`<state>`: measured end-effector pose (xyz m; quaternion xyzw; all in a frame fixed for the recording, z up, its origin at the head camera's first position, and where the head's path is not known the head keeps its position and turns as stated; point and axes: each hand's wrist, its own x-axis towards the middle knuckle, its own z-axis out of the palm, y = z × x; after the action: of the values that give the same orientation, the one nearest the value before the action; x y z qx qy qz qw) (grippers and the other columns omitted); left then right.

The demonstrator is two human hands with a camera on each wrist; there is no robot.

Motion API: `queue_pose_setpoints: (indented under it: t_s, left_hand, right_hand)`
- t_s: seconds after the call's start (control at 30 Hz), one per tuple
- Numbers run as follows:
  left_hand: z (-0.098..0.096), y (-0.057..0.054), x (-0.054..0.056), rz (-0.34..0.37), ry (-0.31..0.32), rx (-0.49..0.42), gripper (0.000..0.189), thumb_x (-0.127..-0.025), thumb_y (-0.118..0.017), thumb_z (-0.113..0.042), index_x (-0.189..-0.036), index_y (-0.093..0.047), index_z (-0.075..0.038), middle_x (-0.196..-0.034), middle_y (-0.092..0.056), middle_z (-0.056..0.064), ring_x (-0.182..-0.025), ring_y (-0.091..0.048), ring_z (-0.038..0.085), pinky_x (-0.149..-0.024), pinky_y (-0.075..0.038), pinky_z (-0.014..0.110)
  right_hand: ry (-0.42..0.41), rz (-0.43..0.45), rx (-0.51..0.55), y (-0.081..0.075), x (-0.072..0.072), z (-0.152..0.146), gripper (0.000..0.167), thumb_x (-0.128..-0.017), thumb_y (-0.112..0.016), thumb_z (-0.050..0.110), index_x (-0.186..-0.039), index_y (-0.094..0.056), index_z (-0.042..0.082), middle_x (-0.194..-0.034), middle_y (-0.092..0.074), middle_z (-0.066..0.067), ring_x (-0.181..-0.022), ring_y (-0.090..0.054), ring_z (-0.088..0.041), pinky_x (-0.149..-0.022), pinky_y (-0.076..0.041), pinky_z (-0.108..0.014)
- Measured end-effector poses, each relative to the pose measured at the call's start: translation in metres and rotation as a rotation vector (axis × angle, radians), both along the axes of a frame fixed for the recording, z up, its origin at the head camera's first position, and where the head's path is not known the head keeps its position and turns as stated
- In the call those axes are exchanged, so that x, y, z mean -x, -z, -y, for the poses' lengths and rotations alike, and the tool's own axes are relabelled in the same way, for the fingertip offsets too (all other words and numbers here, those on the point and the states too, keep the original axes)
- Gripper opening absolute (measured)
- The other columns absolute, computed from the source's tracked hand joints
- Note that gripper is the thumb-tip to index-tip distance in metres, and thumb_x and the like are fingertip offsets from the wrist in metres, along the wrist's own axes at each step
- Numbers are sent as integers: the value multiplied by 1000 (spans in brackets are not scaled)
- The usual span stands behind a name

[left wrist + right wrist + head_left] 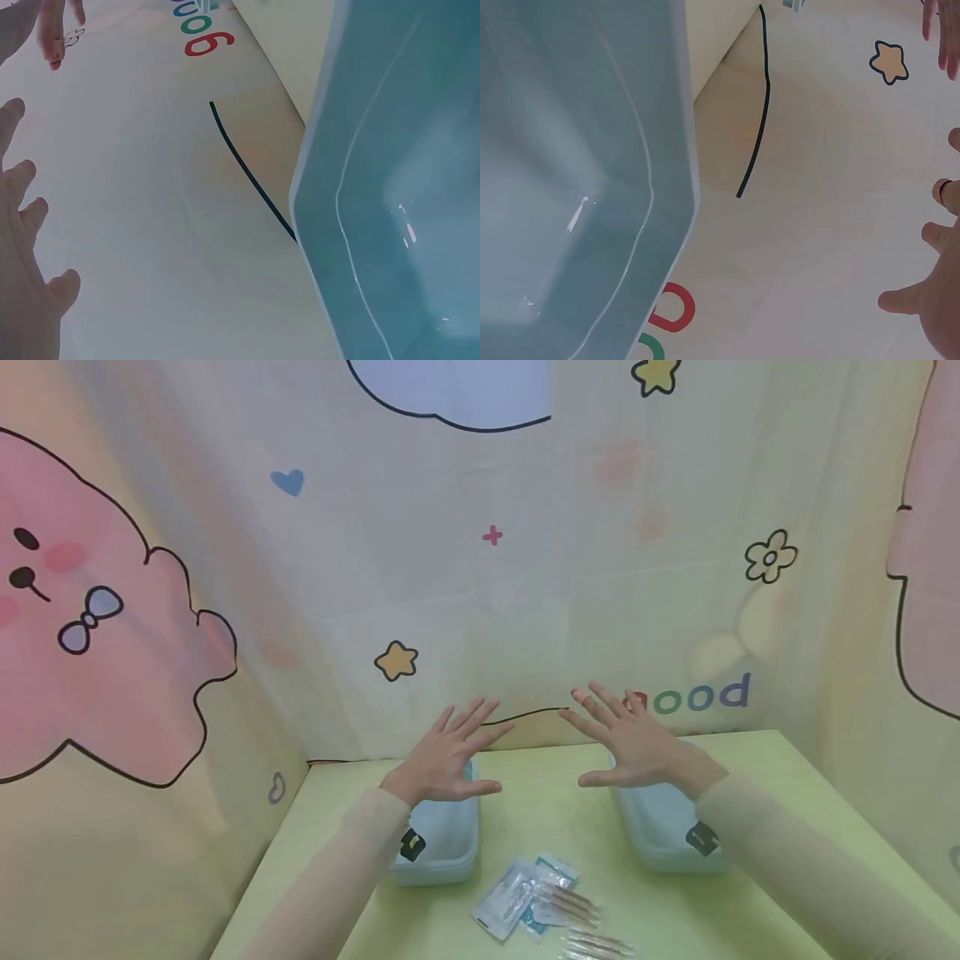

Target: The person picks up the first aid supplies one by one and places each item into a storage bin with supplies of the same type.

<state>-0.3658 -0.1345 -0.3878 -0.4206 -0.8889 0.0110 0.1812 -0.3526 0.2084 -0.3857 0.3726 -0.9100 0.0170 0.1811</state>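
Observation:
My left hand [447, 758] is held in the air over the far part of the left pale-blue bin [438, 870], fingers spread and straight. Mirroring it, my right hand [637, 745] hovers over the right pale-blue bin [667, 858], also spread, with a ring-like band on one finger. Neither hand holds anything. In the left wrist view the fingers [64, 289] stand beside the bin wall [322, 187], apart from it. The right wrist view has the thumb and fingers [904, 300] well off the other bin's wall [671, 150]. The visible insides of both bins hold nothing.
Between the bins, nearer me, lie a clear-wrapped white packet [504, 902], a teal-edged packet [558, 867] and clear-wrapped thin brownish sticks [573, 906]. More wrapped sticks [596, 945] lie closer. A printed cloth [450, 585] hangs behind and beside the yellow-green table [547, 810].

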Motion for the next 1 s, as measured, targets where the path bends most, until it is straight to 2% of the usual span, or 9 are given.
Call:
queue_pose_setpoints:
  t_s: [0.23, 0.37, 0.57, 0.7, 0.8, 0.9, 1.0]
  left_hand:
    - [3, 4, 1, 11, 12, -13, 89, -80, -17, -87, -156, -4, -40, -165, 6, -6, -152, 5, 18, -118, -12, 61]
    - [7, 6, 1, 16, 8, -23, 88, -81, -18, -86, -156, -5, -40, -165, 4, -6, -152, 2, 18, -118, -13, 61]
    - [21, 12, -2, 85, -9, -108, 83, -86, -36, -78, -156, -14, -38, -165, -9, -4, -151, -14, 21, -118, -17, 57]
    - [37, 18, -5, 152, -58, -201, 79, -88, -47, -68, -155, -19, -37, -162, -21, -3, -148, -26, 22, -116, -26, 53]
    - [54, 24, -8, 230, -105, -288, 77, -89, -53, -63, -155, -23, -35, -161, -26, -4, -146, -29, 23, -113, -32, 54]
    - [72, 31, -10, 319, -164, -379, 74, -90, -55, -60, -154, -28, -33, -160, -29, -3, -146, -28, 24, -113, -31, 56]
    - [92, 42, -12, 376, -233, -441, 72, -90, -55, -60, -151, -35, -29, -159, -31, 0, -146, -28, 27, -112, -30, 59]
  right_hand:
    - [33, 30, -9, 4, 1, -3, 98, -80, -55, 74, -157, -18, 25, -165, -8, -9, -151, -3, -36, -105, -16, -77]
    - [13, 42, -6, 5, -1, -1, 97, -81, -55, 73, -157, -16, 26, -164, -10, -10, -150, -7, -39, -105, -17, -76]
    - [-37, 62, 28, 9, -6, 3, 96, -82, -58, 68, -156, -21, 20, -162, -18, -15, -148, -16, -39, -111, -23, -66]
    - [-74, 95, 55, 12, -11, 7, 93, -83, -58, 67, -156, -24, 20, -161, -21, -15, -147, -23, -38, -112, -26, -61]
    - [-93, 101, 75, 15, -15, 11, 92, -84, -58, 67, -155, -25, 19, -160, -25, -12, -145, -29, -37, -112, -30, -59]
    - [-113, 118, 100, 19, -18, 16, 91, -83, -59, 66, -155, -28, 19, -158, -32, -9, -142, -35, -35, -110, -35, -56]
    - [-127, 147, 117, 26, -23, 20, 87, -84, -58, 66, -153, -31, 21, -153, -41, -8, -137, -44, -32, -104, -43, -51]
